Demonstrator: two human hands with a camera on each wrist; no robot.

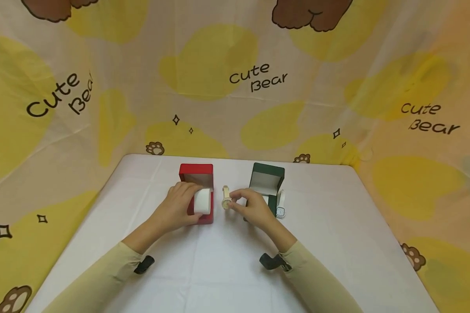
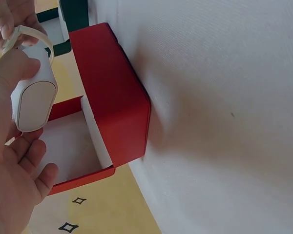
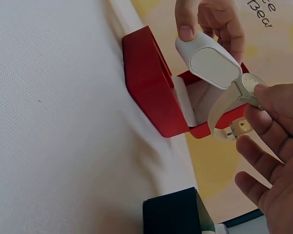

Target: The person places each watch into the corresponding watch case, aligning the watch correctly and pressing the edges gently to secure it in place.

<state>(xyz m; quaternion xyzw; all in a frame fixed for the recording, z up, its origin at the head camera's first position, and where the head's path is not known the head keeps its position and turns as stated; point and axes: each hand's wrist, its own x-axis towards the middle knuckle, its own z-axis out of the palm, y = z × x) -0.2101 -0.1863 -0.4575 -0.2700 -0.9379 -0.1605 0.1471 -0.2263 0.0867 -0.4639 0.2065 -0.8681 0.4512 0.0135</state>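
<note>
My left hand (image 1: pixel 176 206) grips a white watch cushion (image 1: pixel 202 201) between thumb and fingers, above the open red watch box (image 1: pixel 196 169). In the left wrist view, the flat oval end of the cushion (image 2: pixel 37 106) faces the camera. To the right of it, my right hand (image 1: pixel 256 209) pinches a cream-strapped wristwatch (image 1: pixel 226 203) by its round case. The strap (image 3: pixel 220 108) hangs in a loose curve beside the cushion in the right wrist view. Whether watch and cushion touch, I cannot tell.
An open green watch box (image 1: pixel 269 170) stands behind my right hand, partly covered by it. Just right of that box lies a second watch (image 1: pixel 280 211) with a white strap. A white cloth (image 1: pixel 219 265) covers the table; patterned fabric (image 1: pixel 219 56) hangs around it.
</note>
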